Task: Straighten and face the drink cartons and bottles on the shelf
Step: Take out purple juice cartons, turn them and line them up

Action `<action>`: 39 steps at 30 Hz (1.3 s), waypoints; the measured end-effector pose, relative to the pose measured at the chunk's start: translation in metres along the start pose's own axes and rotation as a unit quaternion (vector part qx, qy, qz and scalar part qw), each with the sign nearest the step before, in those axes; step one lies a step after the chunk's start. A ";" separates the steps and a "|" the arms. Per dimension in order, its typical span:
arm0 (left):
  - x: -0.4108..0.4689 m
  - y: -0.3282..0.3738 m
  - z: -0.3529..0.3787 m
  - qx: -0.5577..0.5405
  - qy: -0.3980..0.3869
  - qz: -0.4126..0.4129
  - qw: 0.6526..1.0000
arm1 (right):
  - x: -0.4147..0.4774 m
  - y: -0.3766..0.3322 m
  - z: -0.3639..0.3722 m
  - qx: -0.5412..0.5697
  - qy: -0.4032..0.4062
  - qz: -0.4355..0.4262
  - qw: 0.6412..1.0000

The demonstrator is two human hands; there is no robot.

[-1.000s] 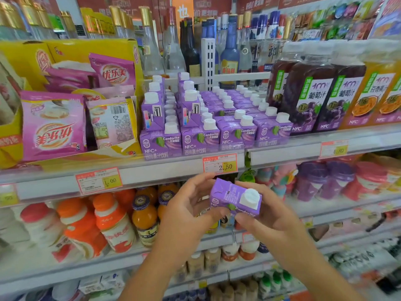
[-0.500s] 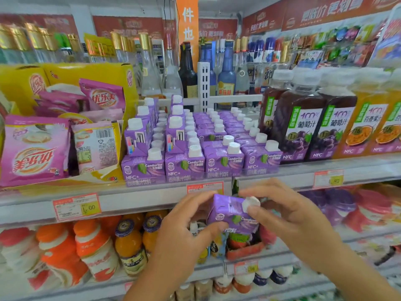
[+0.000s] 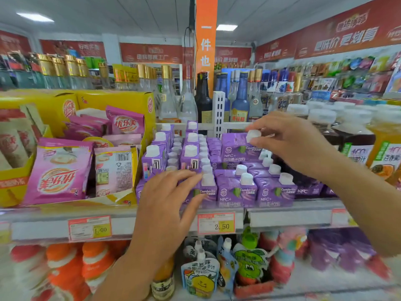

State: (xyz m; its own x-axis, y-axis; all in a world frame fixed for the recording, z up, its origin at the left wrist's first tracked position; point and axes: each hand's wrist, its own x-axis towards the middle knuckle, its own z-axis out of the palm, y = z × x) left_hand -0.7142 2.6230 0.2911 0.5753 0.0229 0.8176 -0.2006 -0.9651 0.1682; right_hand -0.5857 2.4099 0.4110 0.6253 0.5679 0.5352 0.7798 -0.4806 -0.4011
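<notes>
Purple carton (image 3: 237, 149), white cap (image 3: 253, 135), label forward

To your left you have a yellow display box (image 3: 121, 101), open-fronted, holding pink pouches (image 3: 128, 123). The front pouch (image 3: 60, 172) sits with its print upside down. The barcoded pouch (image 3: 115, 168) beside it shows you its back. Below the box a price tag (image 3: 89, 228) reads 1.00, and a second price tag (image 3: 216, 223) further right reads 2.50. A white slotted upright (image 3: 218, 114) stands behind, near centre. Overhead you have an orange hanging banner (image 3: 206, 46), red banners (image 3: 338, 33) along the walls and a lit ceiling panel (image 3: 34, 17).
</notes>
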 end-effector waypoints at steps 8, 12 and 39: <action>-0.008 -0.010 0.015 -0.002 0.018 0.022 1.000 | 0.032 0.026 0.029 0.018 -0.078 0.071 0.994; -0.009 -0.011 0.016 -0.008 0.020 0.028 0.999 | 0.038 0.032 0.034 0.016 -0.100 0.069 0.993; -0.011 -0.012 0.016 -0.033 0.021 0.029 0.999 | 0.068 0.026 0.051 -0.153 -0.207 0.087 0.962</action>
State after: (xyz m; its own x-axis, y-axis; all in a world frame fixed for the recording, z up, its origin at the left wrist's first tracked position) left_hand -0.7056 2.6306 0.2713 0.5280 -0.0202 0.8490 -0.2845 -0.9461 0.1544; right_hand -0.5220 2.4698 0.3994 0.7533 0.6480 0.1128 0.6566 -0.7308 -0.1867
